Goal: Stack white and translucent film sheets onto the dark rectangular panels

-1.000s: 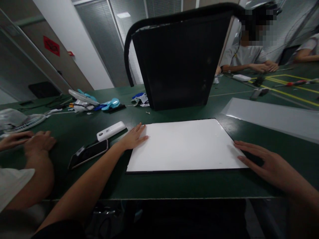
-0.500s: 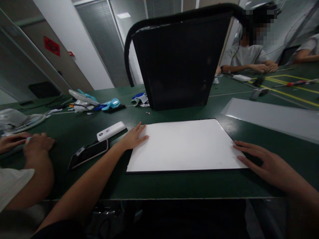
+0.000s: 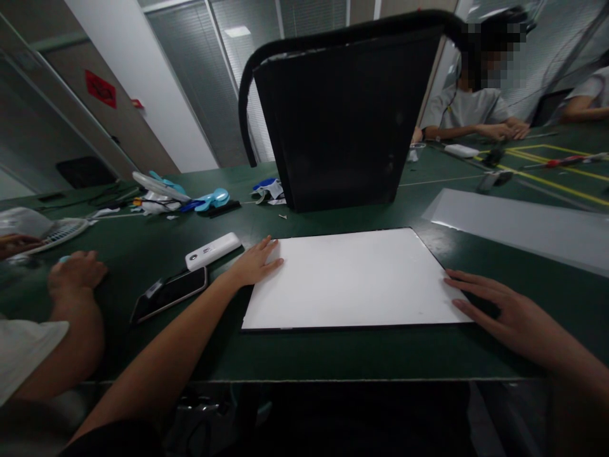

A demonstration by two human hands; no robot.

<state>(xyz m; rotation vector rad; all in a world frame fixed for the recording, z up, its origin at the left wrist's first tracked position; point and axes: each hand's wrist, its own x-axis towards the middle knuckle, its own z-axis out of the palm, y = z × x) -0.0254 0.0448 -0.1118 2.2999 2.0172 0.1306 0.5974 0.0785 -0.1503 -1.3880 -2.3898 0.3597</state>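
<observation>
Here, a green table [image 3: 361, 357], a dark-edged white panel [image 3: 352, 279] flat near its front edge, left hand [image 3: 255, 263] spread on the panel's left side, right hand [image 3: 507, 311] loosely open at the opposite edge, smartphone [image 3: 174, 294] beside left forearm [image 3: 174, 355].

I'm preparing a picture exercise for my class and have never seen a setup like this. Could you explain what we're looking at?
There is no machine here: a person works with two bare hands. One camera, worn on that person's head, takes every picture, looking forward and down.

On the green table lies a white board. The left hand rests over its left edge; the right hand's fingertips seem to touch its right edge. Neither hand lifts it.

To the left are a phone and a white device; to the right, a translucent sheet. The arm at far left belongs to someone else.
</observation>
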